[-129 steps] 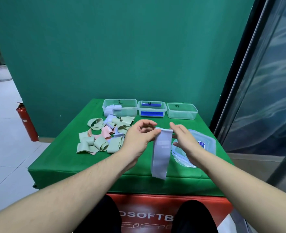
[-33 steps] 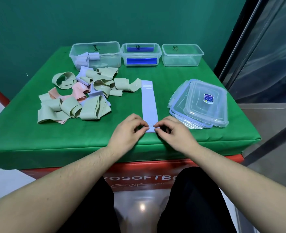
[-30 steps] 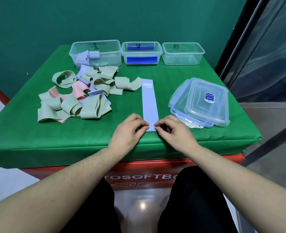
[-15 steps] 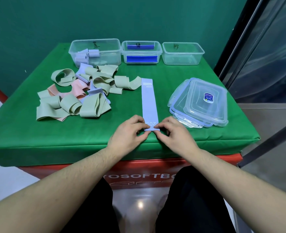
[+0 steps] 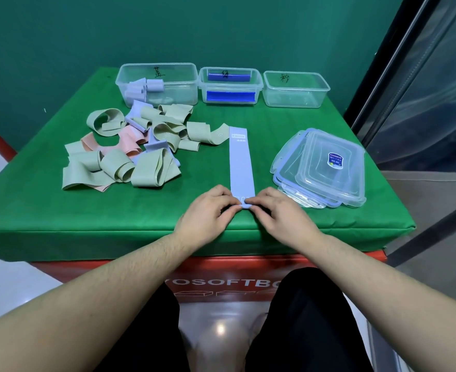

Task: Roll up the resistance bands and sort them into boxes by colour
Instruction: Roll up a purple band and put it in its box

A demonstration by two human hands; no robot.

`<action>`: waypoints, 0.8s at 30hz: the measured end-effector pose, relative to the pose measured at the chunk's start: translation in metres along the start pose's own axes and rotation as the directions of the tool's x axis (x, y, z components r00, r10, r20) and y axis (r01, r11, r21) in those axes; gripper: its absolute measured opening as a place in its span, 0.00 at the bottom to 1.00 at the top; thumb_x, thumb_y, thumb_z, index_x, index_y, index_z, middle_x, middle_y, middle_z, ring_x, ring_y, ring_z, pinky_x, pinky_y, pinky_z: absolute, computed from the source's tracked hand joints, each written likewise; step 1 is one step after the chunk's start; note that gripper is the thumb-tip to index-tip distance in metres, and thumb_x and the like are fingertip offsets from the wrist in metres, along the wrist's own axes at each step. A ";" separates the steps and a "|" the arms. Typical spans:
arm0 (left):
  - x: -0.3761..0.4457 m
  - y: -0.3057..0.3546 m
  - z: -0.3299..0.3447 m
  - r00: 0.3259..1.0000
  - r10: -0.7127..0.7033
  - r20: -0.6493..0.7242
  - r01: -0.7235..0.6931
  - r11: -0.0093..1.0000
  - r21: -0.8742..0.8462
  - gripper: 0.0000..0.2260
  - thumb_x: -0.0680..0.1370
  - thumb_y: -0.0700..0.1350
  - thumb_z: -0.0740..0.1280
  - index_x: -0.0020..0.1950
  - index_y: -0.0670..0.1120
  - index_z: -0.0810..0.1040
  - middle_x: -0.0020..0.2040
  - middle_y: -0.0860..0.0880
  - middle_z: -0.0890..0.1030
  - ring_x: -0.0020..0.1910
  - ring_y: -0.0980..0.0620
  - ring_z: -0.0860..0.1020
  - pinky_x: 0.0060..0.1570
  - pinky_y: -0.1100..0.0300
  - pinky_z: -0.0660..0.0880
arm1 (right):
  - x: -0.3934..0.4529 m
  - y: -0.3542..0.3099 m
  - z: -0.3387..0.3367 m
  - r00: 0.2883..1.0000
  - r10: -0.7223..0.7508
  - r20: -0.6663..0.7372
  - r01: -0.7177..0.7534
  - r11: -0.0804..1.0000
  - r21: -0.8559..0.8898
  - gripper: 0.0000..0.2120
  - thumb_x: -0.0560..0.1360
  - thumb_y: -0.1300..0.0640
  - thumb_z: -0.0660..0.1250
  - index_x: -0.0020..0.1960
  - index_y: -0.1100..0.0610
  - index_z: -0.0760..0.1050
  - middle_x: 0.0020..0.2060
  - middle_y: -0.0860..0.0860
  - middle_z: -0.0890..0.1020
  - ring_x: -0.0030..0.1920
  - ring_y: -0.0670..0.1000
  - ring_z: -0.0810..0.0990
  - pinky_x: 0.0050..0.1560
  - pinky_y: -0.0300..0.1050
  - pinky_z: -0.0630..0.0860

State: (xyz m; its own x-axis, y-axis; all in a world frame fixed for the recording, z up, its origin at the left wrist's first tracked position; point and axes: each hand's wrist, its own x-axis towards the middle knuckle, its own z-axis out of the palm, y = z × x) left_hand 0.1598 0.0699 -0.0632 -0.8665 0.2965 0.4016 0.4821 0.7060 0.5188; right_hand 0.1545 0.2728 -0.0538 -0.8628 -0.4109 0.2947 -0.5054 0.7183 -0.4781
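Both my hands pinch the near end of the blue band (image 5: pixel 241 167), flat on the desk (image 5: pixel 47 210): left hand (image 5: pixel 208 213), right hand (image 5: pixel 280 214). Fingertips cover the rolled edge, can't see how far it's rolled. Box (image 5: pixel 157 84) labels unreadable.

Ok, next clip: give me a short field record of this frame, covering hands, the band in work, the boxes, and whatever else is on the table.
left hand: pinches near end of lilac band
right hand: pinches same end
lilac band: flat on green table, near end just turned up, roll barely begun
left box: rolled lilac bands inside
middle box: no bands visible inside
right box: looks empty
loose pile: green, pink and lilac bands, unrolled
lids: stacked beside right hand
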 end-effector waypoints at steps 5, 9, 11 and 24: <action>0.002 0.000 -0.001 0.998 -0.052 0.022 0.052 0.998 -0.016 0.08 0.79 0.47 0.68 0.54 0.47 0.85 0.49 0.53 0.79 0.41 0.59 0.72 0.43 0.68 0.65 | 0.006 0.000 -0.001 0.998 0.055 0.041 -0.057 0.997 0.056 0.05 0.78 0.56 0.67 0.53 0.49 0.79 0.44 0.43 0.76 0.41 0.41 0.71 0.43 0.39 0.66; 0.004 0.002 -0.001 0.998 -0.063 0.017 0.064 0.996 -0.055 0.08 0.79 0.43 0.67 0.55 0.48 0.84 0.50 0.53 0.81 0.49 0.56 0.77 0.51 0.65 0.70 | 0.011 0.000 -0.002 0.991 0.113 0.069 -0.119 0.988 0.096 0.06 0.77 0.57 0.67 0.52 0.49 0.79 0.43 0.45 0.76 0.41 0.41 0.72 0.44 0.39 0.67; 0.004 0.003 -0.002 0.997 -0.071 0.007 0.072 0.995 -0.067 0.07 0.79 0.42 0.68 0.53 0.48 0.84 0.48 0.53 0.81 0.49 0.57 0.77 0.50 0.70 0.68 | 0.015 0.000 -0.003 0.986 0.150 0.076 -0.159 0.977 0.140 0.06 0.77 0.59 0.67 0.50 0.49 0.79 0.42 0.45 0.78 0.41 0.39 0.73 0.43 0.36 0.66; 0.006 0.004 -0.005 0.995 0.006 0.096 -0.013 0.997 0.077 0.11 0.79 0.46 0.69 0.57 0.43 0.82 0.54 0.49 0.77 0.40 0.54 0.75 0.42 0.70 0.63 | 0.010 -0.005 0.002 0.997 0.076 -0.025 -0.076 0.997 -0.033 0.09 0.77 0.55 0.68 0.55 0.55 0.82 0.45 0.46 0.73 0.46 0.49 0.74 0.50 0.45 0.71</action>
State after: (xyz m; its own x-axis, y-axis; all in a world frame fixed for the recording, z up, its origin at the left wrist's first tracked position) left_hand 0.1570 0.0716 -0.0545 -0.8721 0.3608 0.3305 0.4821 0.7493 0.4540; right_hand 0.1484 0.2645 -0.0500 -0.8978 -0.3413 0.2782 -0.4373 0.7655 -0.4720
